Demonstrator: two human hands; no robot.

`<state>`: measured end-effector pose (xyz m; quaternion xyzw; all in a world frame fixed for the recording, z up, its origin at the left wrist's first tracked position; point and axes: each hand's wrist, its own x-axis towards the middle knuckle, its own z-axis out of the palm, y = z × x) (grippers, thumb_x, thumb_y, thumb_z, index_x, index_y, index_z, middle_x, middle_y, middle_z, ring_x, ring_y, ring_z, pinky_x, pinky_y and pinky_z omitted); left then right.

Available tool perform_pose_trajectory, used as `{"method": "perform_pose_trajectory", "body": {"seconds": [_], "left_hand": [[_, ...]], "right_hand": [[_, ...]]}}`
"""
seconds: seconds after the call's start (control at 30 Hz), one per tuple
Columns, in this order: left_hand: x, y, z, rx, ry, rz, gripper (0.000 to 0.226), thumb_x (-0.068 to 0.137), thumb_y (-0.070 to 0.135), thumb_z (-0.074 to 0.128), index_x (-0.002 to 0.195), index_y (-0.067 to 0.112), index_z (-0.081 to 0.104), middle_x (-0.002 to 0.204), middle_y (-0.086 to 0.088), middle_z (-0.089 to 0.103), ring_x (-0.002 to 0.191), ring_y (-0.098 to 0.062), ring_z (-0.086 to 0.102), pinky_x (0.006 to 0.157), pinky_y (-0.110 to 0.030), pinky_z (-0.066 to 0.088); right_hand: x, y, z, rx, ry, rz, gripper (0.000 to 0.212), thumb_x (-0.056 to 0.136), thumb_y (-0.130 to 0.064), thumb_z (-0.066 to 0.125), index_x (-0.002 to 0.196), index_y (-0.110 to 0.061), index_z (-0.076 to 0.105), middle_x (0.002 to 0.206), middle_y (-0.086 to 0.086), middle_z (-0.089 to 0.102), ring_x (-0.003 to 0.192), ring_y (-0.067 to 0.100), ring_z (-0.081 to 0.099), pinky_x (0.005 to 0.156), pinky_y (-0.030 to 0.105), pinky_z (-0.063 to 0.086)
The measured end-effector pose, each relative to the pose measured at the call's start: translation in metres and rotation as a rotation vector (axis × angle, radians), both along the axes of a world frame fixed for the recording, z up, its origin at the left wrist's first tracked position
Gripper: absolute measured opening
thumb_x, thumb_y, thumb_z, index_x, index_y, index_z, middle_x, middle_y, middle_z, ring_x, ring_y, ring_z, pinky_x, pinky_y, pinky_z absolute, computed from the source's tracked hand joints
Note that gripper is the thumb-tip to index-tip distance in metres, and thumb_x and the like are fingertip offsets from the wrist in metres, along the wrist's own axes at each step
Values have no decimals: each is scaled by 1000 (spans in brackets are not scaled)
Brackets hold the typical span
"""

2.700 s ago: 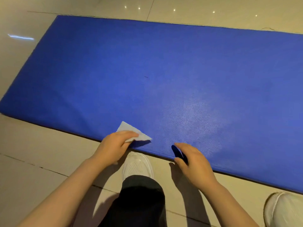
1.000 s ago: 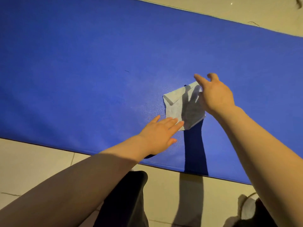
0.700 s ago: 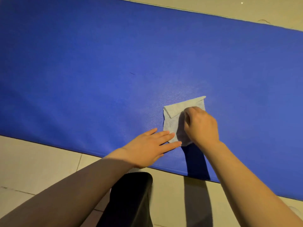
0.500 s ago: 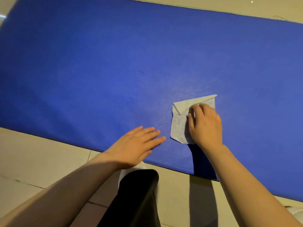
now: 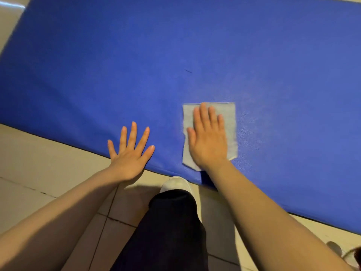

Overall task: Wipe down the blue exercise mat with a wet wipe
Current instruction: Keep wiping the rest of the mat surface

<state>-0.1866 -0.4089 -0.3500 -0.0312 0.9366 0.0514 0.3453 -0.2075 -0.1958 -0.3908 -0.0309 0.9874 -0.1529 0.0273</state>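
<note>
The mat [image 5: 136, 65] lies flat on the tiled floor [image 5: 39, 163] and fills most of the head view, its near edge running from the left side down toward the lower right. A small dark fleck [image 5: 188, 71] sits on the blue surface above the hands.

The wipe [image 5: 230, 122] is spread out flat on the mat near that near edge, a pale grey rectangle with its top edge straight and its lower edge slightly ragged. The right hand [image 5: 208, 139] lies palm down on top of it — fingers straight and close together, pointing away from the person, thumb along the wipe's left side. There is no grip here: the hand presses flat, with nothing curled round the cloth. The wipe shows past the fingertips at the top and along the right of the hand; its lower left corner peeks out by the wrist.

The left hand [image 5: 130, 153] is just beside it, to the left and apart from the wipe. Its fingers are spread wide and straight over the mat's near edge, with the heel of the palm over the floor; whether it touches the mat I cannot tell.

Below, between the two forearms, a dark trouser leg [image 5: 172, 227] and the toe of a white shoe [image 5: 175, 183] stand on the floor, the shoe right at the mat's edge.
</note>
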Motion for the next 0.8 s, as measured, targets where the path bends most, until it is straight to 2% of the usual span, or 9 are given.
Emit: {"method": "perform_pose_trajectory", "body": {"seconds": [0.1, 0.2, 0.37, 0.47, 0.53, 0.6, 0.63, 0.73, 0.8], "left_hand": [[0, 1, -2, -32, 12, -3, 57, 86, 65, -1, 129, 47, -35, 131, 19, -51, 141, -16, -36, 111, -56, -19], [-3, 1, 2, -14, -36, 8, 62, 76, 69, -5, 125, 51, -37, 126, 21, -54, 140, -16, -37, 111, -57, -19], [-1, 0, 2, -3, -48, -21, 66, 75, 75, -2, 124, 53, -40, 127, 19, -57, 137, -16, -42, 111, -58, -19], [-3, 0, 5, -13, -73, -35, 70, 71, 79, -2, 120, 53, -43, 126, 18, -58, 136, -17, -42, 110, -60, -18], [-3, -1, 4, -18, -75, -40, 72, 68, 81, -1, 119, 53, -44, 127, 17, -59, 137, -18, -42, 110, -60, -18], [-3, 1, 7, -17, -88, -38, 73, 68, 81, 1, 120, 52, -43, 128, 17, -57, 137, -18, -41, 110, -60, -18], [-3, 1, 7, -17, -90, -38, 74, 69, 81, 1, 120, 52, -42, 128, 17, -57, 138, -18, -41, 110, -60, -17], [-4, 2, 9, -27, -91, -40, 74, 69, 81, 3, 120, 52, -43, 127, 17, -58, 138, -18, -41, 111, -60, -17], [-6, 3, 9, -28, -92, -38, 74, 69, 81, 4, 120, 52, -42, 129, 17, -57, 139, -18, -40, 111, -60, -16]], "right_hand": [[22, -51, -1, 28, 26, 307, 58, 99, -37, 25, 144, -8, 46, 153, 9, 40, 143, 28, 35, 117, 44, 17], [22, -24, -5, 19, 23, 305, 57, 99, -37, 28, 145, -9, 45, 153, 8, 40, 142, 26, 36, 116, 43, 18], [58, 101, -4, 117, -41, -14, 58, 100, -35, 27, 149, -7, 36, 157, 12, 31, 144, 31, 29, 116, 47, 17], [97, 167, 5, 161, -149, -307, 65, 100, -43, 16, 153, -6, 27, 160, 13, 21, 147, 34, 21, 118, 53, 17], [109, 162, 8, 166, -185, -533, 68, 99, -43, 11, 154, -6, 23, 161, 16, 17, 148, 35, 15, 118, 56, 14], [102, 122, 9, 141, -163, -604, 67, 98, -39, 17, 150, 0, 31, 157, 23, 26, 144, 41, 24, 115, 59, 17], [94, 94, 8, 116, -141, -540, 65, 98, -37, 20, 149, 0, 34, 155, 24, 30, 142, 42, 29, 114, 58, 18], [67, 12, 2, 81, -40, -103, 60, 98, -37, 28, 147, -5, 39, 154, 17, 34, 143, 35, 31, 115, 52, 14], [52, -10, 0, 62, 1, 149, 58, 98, -37, 29, 146, -8, 43, 154, 13, 37, 143, 32, 33, 115, 51, 16]]}}
